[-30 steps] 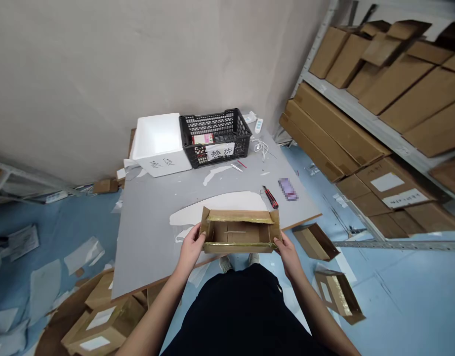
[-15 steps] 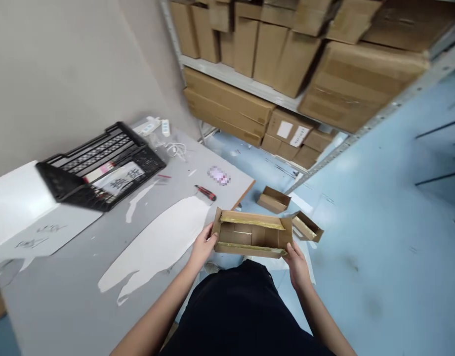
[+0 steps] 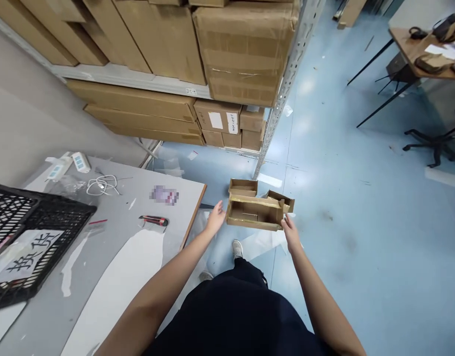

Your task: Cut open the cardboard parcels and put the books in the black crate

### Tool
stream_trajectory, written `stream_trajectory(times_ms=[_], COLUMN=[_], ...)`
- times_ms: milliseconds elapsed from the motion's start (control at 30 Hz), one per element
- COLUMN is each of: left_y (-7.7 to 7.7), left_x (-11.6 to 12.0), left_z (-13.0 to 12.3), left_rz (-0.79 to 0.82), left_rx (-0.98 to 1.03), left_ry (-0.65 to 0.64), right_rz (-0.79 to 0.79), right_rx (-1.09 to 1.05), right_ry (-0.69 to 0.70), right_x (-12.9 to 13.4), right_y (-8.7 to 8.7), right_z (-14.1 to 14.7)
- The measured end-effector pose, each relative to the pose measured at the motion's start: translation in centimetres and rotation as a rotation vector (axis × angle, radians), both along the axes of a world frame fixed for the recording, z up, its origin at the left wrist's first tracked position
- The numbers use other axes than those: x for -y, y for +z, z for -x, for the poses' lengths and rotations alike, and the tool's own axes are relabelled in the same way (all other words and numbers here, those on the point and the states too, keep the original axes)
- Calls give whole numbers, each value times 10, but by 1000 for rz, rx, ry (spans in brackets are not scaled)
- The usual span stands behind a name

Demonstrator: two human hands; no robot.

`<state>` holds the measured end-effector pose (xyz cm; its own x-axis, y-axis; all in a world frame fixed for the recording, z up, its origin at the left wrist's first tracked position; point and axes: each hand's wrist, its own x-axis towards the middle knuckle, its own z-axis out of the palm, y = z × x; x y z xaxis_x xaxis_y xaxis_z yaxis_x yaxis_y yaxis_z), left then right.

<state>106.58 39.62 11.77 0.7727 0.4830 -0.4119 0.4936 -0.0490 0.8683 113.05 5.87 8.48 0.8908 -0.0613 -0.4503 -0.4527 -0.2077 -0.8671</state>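
A long open cardboard box (image 3: pixel 255 225) with yellowish tape along its edges is in front of my legs, over the floor. My left hand (image 3: pixel 215 219) is beside its left end, fingers spread and not wrapped round it. At the right end, my right hand (image 3: pixel 291 234) has its fingers extended close to the corner; whether the fingertips still touch the cardboard I cannot tell. Just beyond the long box are two smaller open cardboard boxes, one box (image 3: pixel 243 187) at the left and a tilted box (image 3: pixel 282 199) at the right, partly hidden.
On the grey table (image 3: pixel 138 173) to my left are a red and black utility knife (image 3: pixel 153 220), a black plastic crate (image 3: pixel 34 242), a white cable (image 3: pixel 102 185) and white paper (image 3: pixel 119 277). A metal shelf (image 3: pixel 279 109) full of cartons stands ahead. A wooden desk (image 3: pixel 408 47) is at far right.
My view has turned right. The long box has gone from between both gripping hands down toward the smaller boxes, and my fingers have opened beside its ends.
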Motion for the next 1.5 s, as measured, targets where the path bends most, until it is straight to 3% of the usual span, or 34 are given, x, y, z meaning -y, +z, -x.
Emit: stream_trajectory(times_ms=[100, 200, 300, 400, 533, 667, 867, 1133, 1300, 1500], left_y=[-11, -11, -6, -1, 5, 14, 26, 27, 23, 22], left_x=[-4, -13, -24, -35, -45, -48, -48, -51, -56, -60], left_z=[-11, 7, 50, 110, 194, 270, 365, 486, 543, 572], left_rz=[-25, -13, 13, 92, 221, 273, 329, 360, 374, 363], left_rx=[-62, -70, -75, -121, -188, -134, -30, 20, 58, 128], left_ry=[36, 48, 74, 134, 294, 532, 776, 915, 979, 1099], right_rz=[201, 251, 263, 253, 204, 152, 125, 127, 79, 13], right_rx=[-96, -136, -172, -181, -159, -114, -35, 6, 8, -44], right_ry=[9, 59, 168, 298, 493, 660, 811, 896, 957, 1134], right_x=[21, 36, 36, 18, -25, -78, -157, -239, -285, -345], right_y=[-32, -47, -51, -52, -51, -46, -21, 11, 27, 56], right_z=[-11, 6, 38, 70, 94, 95, 100, 174, 226, 276])
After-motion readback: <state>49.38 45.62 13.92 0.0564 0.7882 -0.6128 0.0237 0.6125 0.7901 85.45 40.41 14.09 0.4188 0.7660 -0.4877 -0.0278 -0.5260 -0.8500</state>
